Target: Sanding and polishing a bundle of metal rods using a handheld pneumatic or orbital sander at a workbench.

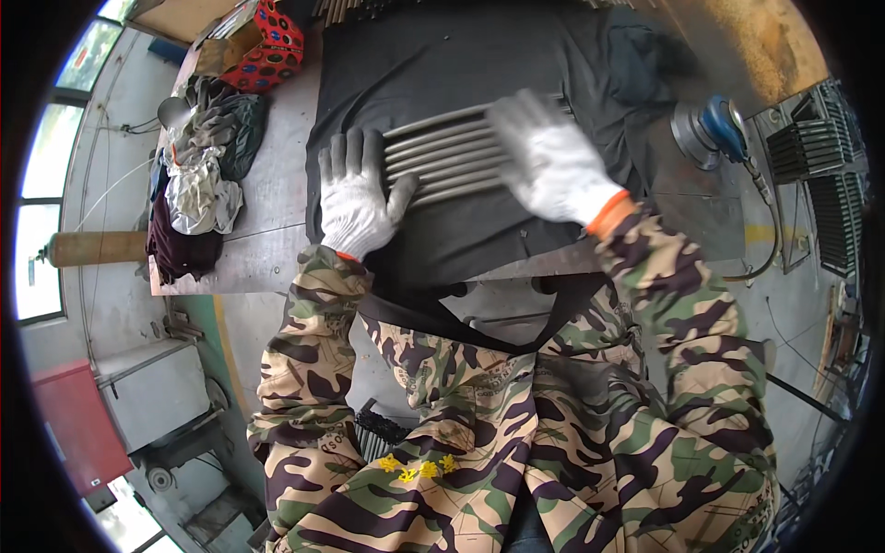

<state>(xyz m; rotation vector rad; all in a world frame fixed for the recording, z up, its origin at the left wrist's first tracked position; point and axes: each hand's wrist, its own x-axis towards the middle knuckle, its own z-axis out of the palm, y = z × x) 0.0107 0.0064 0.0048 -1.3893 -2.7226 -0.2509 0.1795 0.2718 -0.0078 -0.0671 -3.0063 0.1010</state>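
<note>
Several grey metal rods [444,155] lie side by side on a black cloth [415,69] that covers the middle of the table. My left hand [357,198], in a white knit glove with grey fingers, rests flat at the rods' left ends. Its fingers are stretched out and the thumb stands apart along the nearest rod. Over the right part of the rods is my gloved right hand [546,158], smeared by motion, with its fingers extended and nothing visible in its grasp. It hides the rods' right ends, and whether it touches them I cannot tell.
A blue sander [721,129] with a hose sits right of the cloth. On the table's left lie a pile of gloves and rags [198,170] and a red patterned box [269,46]. More rods [364,9] lie at the far edge. Dark metal bars [830,207] are stacked far right.
</note>
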